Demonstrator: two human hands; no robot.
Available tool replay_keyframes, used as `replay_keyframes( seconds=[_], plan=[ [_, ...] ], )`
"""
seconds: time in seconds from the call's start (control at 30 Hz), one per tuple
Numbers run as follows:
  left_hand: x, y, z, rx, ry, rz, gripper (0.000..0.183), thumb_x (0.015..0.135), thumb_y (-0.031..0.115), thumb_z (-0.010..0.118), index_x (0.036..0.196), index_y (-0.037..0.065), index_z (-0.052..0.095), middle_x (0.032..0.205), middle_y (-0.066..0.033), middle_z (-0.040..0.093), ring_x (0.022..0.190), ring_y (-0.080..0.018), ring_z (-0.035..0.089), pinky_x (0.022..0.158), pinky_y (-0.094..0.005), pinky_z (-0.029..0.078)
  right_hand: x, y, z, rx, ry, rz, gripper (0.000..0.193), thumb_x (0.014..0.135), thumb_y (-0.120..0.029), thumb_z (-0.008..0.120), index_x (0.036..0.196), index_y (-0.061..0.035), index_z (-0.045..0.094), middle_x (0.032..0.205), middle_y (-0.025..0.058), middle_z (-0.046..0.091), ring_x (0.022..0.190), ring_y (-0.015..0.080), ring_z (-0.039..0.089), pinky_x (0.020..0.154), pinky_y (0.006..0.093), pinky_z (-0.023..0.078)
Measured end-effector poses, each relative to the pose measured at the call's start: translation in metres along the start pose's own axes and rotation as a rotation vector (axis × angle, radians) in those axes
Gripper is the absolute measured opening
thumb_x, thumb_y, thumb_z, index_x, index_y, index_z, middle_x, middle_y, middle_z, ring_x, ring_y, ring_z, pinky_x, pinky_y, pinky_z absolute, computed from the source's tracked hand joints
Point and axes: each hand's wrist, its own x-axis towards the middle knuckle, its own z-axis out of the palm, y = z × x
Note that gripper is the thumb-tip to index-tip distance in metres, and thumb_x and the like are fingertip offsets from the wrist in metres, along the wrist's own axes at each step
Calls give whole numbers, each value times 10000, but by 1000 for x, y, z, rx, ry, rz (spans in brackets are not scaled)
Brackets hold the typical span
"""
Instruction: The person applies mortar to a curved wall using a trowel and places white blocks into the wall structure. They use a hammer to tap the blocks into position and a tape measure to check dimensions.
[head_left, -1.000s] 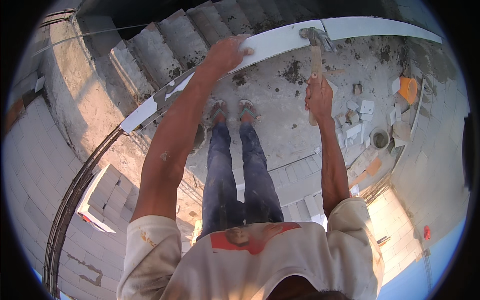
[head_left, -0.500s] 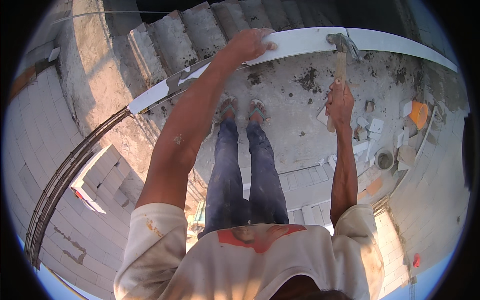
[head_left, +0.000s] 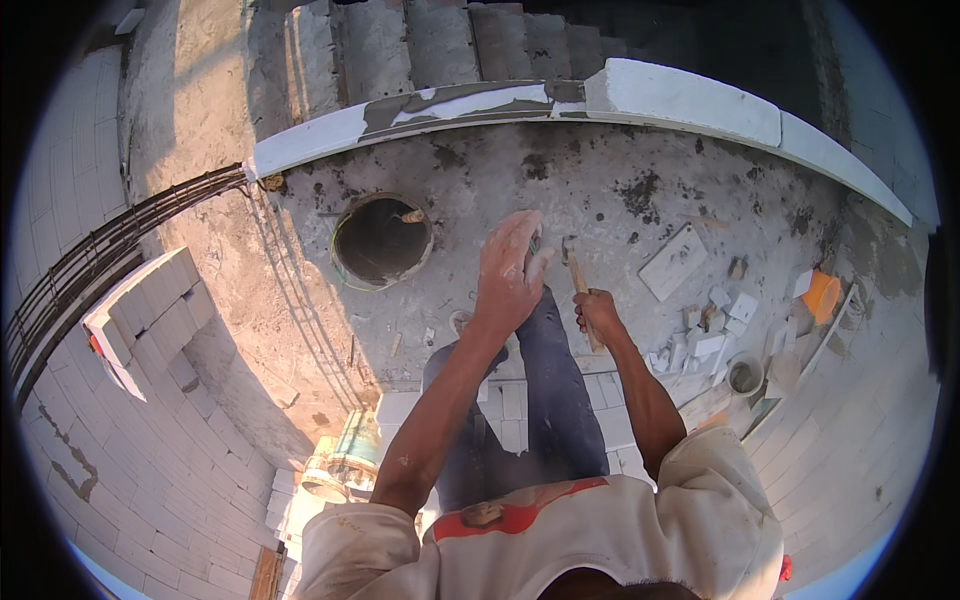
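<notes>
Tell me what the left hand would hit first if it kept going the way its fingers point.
The left hand points up-picture, toward the white block wall; its mortar-smeared top looks first in line. Depth is unclear, since bare concrete floor lies below.

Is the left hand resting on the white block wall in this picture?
No, the left hand is raised in the air over the legs, well apart from the white block wall that runs further ahead.

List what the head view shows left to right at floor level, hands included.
Stack of white blocks → round hole in the slab → left hand → right hand gripping a wooden-handled hammer → flat white tile → small bucket → orange piece.
</notes>
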Motion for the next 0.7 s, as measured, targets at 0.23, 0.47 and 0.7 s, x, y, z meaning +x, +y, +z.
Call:
replay_keyframes(
  seconds=[0.23, 0.47, 0.7],
  plan=[
    [-255, -229, -81, -29, 245, -1003, 558, 1023, 333, 663, 1385, -79, 563, 1357, -252, 612, 1197, -355, 644, 1051, -410, 499, 161, 82, 18, -955, 213, -323, 355, 872, -174, 733, 1168, 10, 666, 996, 222, 708, 898, 395, 720, 766, 539, 584],
    [-281, -408, -95, -442, 849, -1101, 853, 1079, 629, 368, 1622, -19, 258, 1614, -287, 372, 1457, -417, 441, 1146, -580, 378, 210, -20, 111, -905, 94, -1077, 379, 933, -196, 715, 1262, -14, 673, 1137, 232, 680, 1103, 367, 669, 949, 489, 538],
    [-225, -473, -117, -590, 1050, -1037, 838, 1054, 658, 452, 1478, -62, 383, 1236, -227, 627, 900, -272, 683, 689, -382, 567, 162, -138, 333, -1514, -282, -2003, 236, 943, -309, 739, 1081, -121, 772, 1005, 62, 704, 1038, 238, 620, 906, 421, 435]
  ],
)
